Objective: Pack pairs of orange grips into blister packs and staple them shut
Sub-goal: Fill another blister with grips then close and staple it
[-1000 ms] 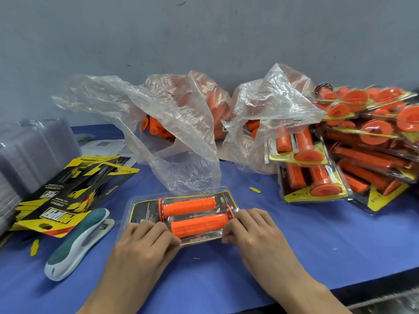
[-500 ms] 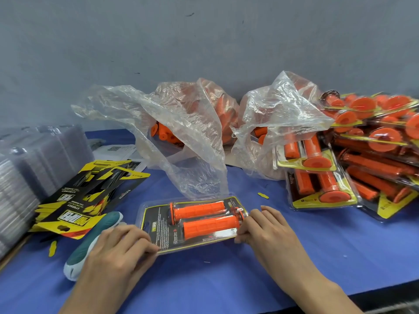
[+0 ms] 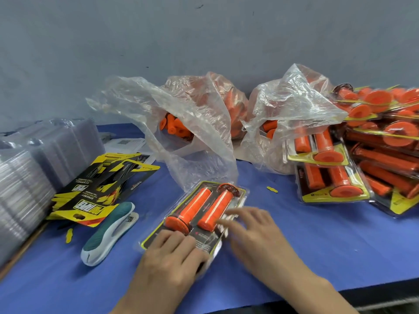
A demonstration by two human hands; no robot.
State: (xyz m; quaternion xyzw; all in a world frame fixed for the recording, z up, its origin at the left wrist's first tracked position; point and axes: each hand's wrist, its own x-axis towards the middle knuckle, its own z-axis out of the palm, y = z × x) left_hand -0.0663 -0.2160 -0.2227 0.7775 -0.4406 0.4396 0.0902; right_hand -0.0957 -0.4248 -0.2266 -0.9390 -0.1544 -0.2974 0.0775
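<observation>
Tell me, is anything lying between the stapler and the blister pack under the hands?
Nothing visible: only bare blue tablecloth lies between the stapler and the blister pack, whose near end the left hand rests on.

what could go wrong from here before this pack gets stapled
1. The left hand presses only the near end of the blister pack. Its far end is free, so it may spring open and let the orange grips shift.
2. The stapler lies left of the pack, so reaching for it likely means letting go.
3. The plastic bag hangs right by the pack's far end and could get caught in a staple.
</observation>
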